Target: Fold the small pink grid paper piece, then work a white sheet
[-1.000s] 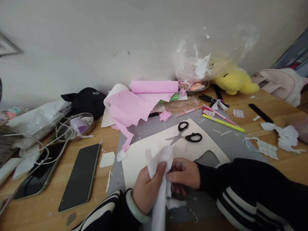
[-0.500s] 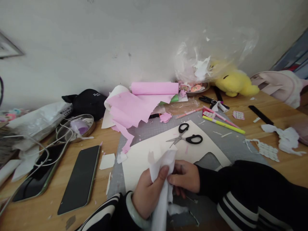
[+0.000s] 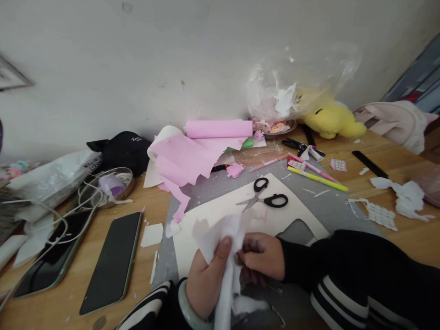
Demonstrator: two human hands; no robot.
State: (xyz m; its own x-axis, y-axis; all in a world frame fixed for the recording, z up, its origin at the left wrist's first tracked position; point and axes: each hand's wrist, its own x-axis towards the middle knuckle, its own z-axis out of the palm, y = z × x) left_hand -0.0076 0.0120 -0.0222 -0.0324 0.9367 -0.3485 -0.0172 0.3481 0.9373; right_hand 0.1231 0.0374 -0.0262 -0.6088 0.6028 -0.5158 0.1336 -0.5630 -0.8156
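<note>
My left hand (image 3: 207, 279) is closed around a rolled, crumpled piece of thin white paper (image 3: 224, 300), with the thumb pressed on its front. The paper's upper end flares out above that thumb. On the other side, my right hand (image 3: 264, 256) has its fingers curled, thumb and forefinger pinching at the paper's edge; its lower fingers are blurred. Beyond both hands, black-handled scissors (image 3: 277, 200) lie with parted blades on a cream sheet (image 3: 295, 208) with a cut-out opening. A torn white scrap (image 3: 249, 305) hangs or lies below my right hand.
A grey cutting mat (image 3: 330, 211) lies under the sheet. Pink paper (image 3: 185, 158) and a pink roll (image 3: 219, 129) are at the back. Two phones, one a dark phone (image 3: 112, 261), lie left. Rightward are a yellow marker (image 3: 318, 178), white scraps (image 3: 409, 197) and a yellow plush toy (image 3: 332, 119).
The paper's upper end has spread and tipped left above my left thumb. Both hands have shifted slightly left in view, still at the paper. The scissors stay on the sheet.
</note>
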